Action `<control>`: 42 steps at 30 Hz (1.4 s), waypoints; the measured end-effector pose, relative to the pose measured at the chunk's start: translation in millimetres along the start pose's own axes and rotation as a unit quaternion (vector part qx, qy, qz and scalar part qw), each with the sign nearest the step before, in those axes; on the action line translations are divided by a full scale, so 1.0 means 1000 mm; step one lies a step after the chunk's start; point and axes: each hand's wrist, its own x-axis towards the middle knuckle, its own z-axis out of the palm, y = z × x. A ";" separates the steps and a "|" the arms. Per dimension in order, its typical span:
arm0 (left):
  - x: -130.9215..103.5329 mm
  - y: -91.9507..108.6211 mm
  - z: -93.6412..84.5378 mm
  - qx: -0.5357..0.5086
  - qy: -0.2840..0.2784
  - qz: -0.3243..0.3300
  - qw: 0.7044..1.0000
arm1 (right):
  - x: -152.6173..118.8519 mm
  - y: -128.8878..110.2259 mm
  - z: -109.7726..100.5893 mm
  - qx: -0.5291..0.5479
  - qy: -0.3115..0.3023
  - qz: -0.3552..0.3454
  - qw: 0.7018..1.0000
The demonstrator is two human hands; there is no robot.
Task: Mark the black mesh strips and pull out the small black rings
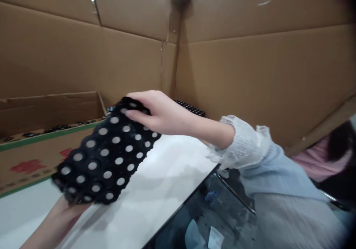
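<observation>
A black sheet with rows of pale round dots [116, 140] is held tilted above the white table [164, 171]. My right hand [151, 110] grips its far upper edge, thumb on the dotted face and fingers behind. At the near lower end is my left hand [72, 206], closed on the sheet from beneath, with its fingers mostly hidden behind it. The sheet's edges look scalloped, and its near end is slightly blurred.
At left stands a cardboard box [30, 163] with green edging and black pieces inside. More dotted black sheets [191, 108] lie at the back corner. Tall cardboard walls [250, 75] surround the table. A person in pink [319, 158] is at far right; scraps [215, 238] lie on the floor.
</observation>
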 end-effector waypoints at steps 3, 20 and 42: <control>-0.014 0.004 -0.005 -0.204 -0.113 -0.076 0.969 | -0.022 0.019 0.012 0.043 -0.041 0.105 0.993; -0.012 0.007 0.009 -0.267 -0.189 -0.182 0.927 | -0.018 0.054 0.177 -0.106 -0.376 0.129 0.911; -0.016 -0.009 -0.018 -0.309 -0.046 -0.165 0.935 | -0.013 -0.029 0.207 0.494 -0.012 0.209 0.844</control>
